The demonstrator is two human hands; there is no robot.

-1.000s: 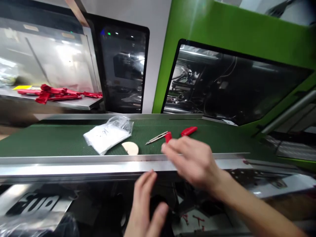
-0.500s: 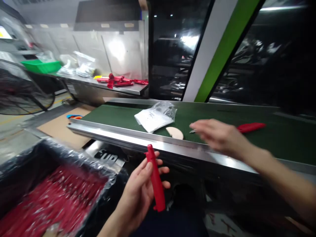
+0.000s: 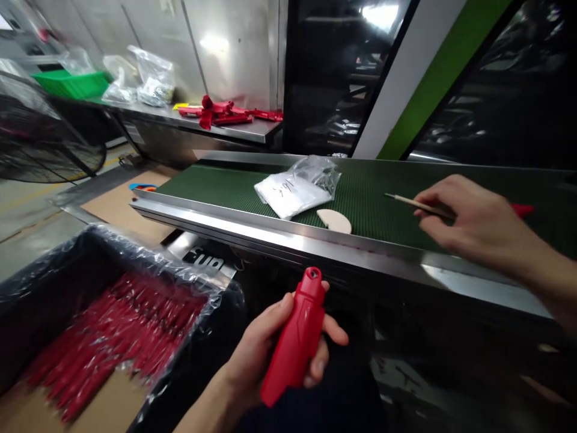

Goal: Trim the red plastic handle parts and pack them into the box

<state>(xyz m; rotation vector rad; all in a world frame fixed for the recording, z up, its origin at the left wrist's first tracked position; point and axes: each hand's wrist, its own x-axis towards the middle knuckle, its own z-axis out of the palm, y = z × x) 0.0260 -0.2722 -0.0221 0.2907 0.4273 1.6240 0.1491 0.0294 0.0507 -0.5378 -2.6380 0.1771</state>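
My left hand (image 3: pixel 255 346) is wrapped round a red plastic handle-shaped part (image 3: pixel 295 346), tilted with its holed end up, in front of the conveyor. Over the green conveyor belt (image 3: pixel 374 180), my right hand (image 3: pixel 480 213) pinches a slim tool (image 3: pixel 406 201) with a pale shaft and a narrow dark tip pointing left. Its exact kind is unclear. Another red part (image 3: pixel 523 210) shows beyond the right hand, mostly hidden by it. Left of the tool, a pale disc with a cut-out (image 3: pixel 336 221) and a marked white plastic bag (image 3: pixel 288 193) lie on the belt.
A plastic-lined box (image 3: pixel 211 282) at lower left holds rows of red parts (image 3: pixel 121 325). Behind stands a metal table (image 3: pixel 252 132) with more red pieces (image 3: pixel 225 112), clear bags (image 3: pixel 155 78) and a green bin (image 3: pixel 70 84). The conveyor's metal edge (image 3: pixel 270 236) runs between belt and left hand.
The red part in my left hand has turned to show its broad face and holed end. My right hand has moved right, and the slim tool now shows clearly in its fingers. The view has shifted.
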